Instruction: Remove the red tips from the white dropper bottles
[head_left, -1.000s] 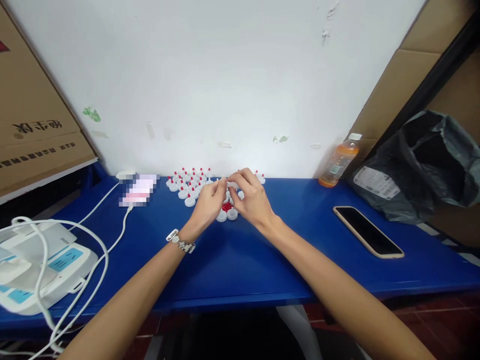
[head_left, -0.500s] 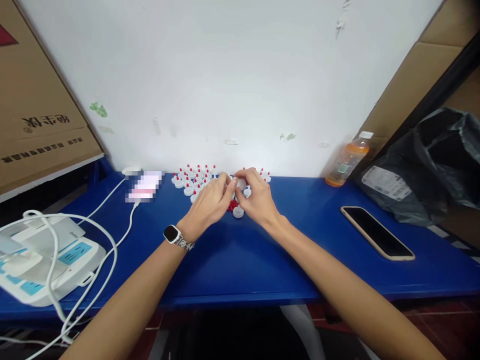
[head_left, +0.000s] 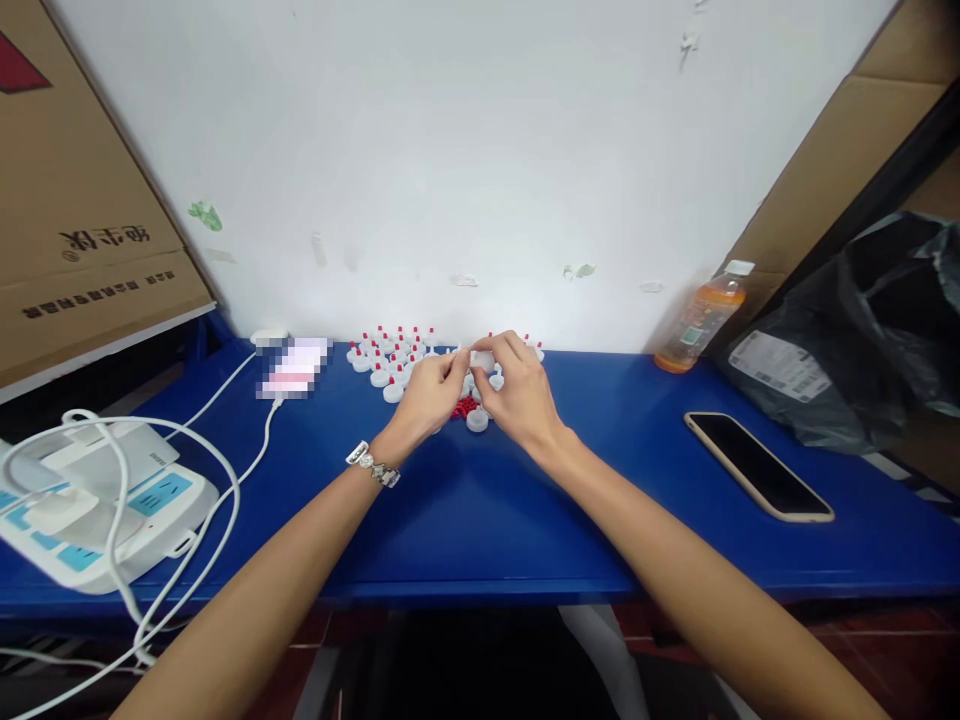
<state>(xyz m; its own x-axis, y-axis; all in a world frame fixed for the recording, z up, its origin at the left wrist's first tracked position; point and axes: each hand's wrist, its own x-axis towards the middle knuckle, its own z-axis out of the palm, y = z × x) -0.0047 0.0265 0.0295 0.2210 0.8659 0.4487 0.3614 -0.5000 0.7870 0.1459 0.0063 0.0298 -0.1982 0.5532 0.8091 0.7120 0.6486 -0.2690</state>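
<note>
My right hand has its thumb and fingers curled round a white nozzle cap above the table. Against the left side of that cap, my left hand is closed in a pinch; whatever lies between its fingertips is too small to make out. Behind and left of the hands stand several white caps with red tips. A small heap of red tips lies under the hands, and beside it on the table sits a white cap. More caps are partly hidden behind my right hand.
On the blue table a phone lies at the right, with an orange drink bottle and a dark plastic bag behind. A power strip with white cables and a blurred-out screen are at left.
My left wrist has turned, so the watch face no longer shows. Its fingers have shifted at the cap's left side. My right hand keeps hold of the cap in nearly the same place.
</note>
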